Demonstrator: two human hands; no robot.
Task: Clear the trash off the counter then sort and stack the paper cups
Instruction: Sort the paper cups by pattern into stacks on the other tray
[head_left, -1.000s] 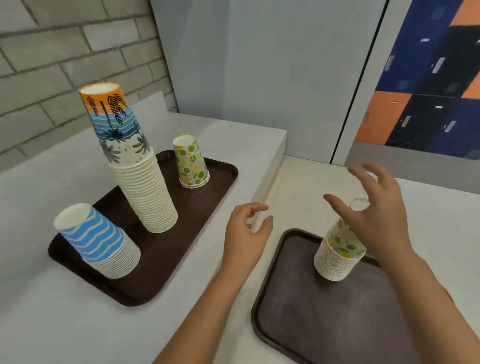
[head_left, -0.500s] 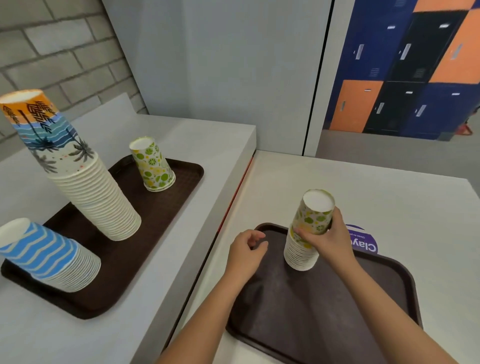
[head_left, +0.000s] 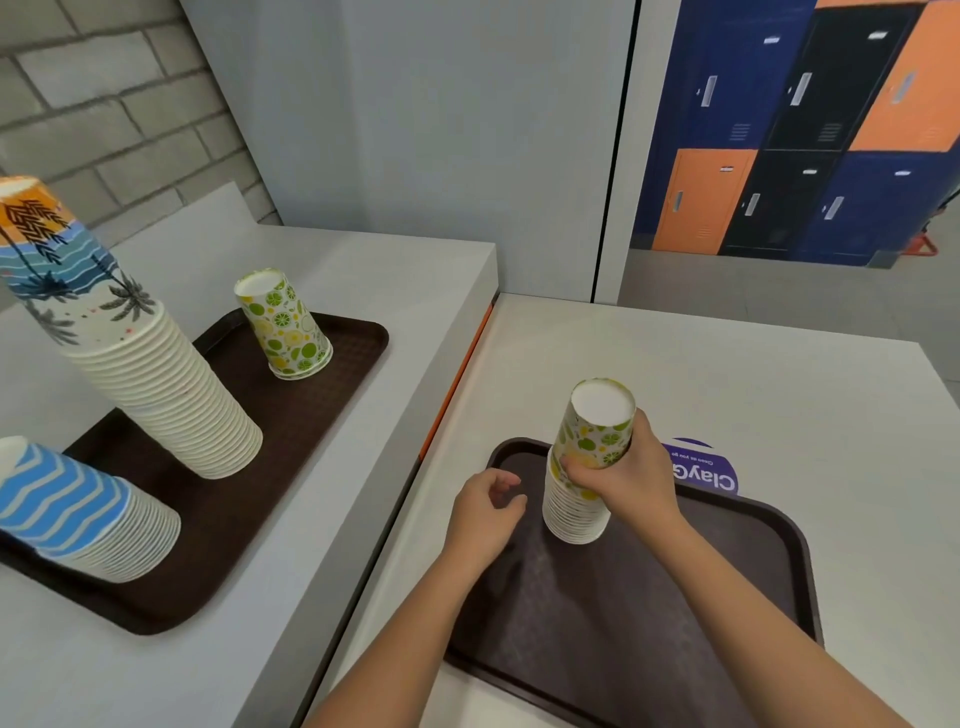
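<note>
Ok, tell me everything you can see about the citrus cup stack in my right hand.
The citrus cup stack is a column of nested paper cups, upside down, white base up, printed with green and yellow fruit slices; white rolled rims ring its lower half. It stands nearly upright near the far left corner of the near brown tray. The right hand wraps its middle.

Right hand (head_left: 631, 480) grips a stack of citrus-print cups (head_left: 587, 457) on a brown tray (head_left: 727, 597).
Left hand (head_left: 485, 512) hovers beside it, fingers loosely curled.
</note>
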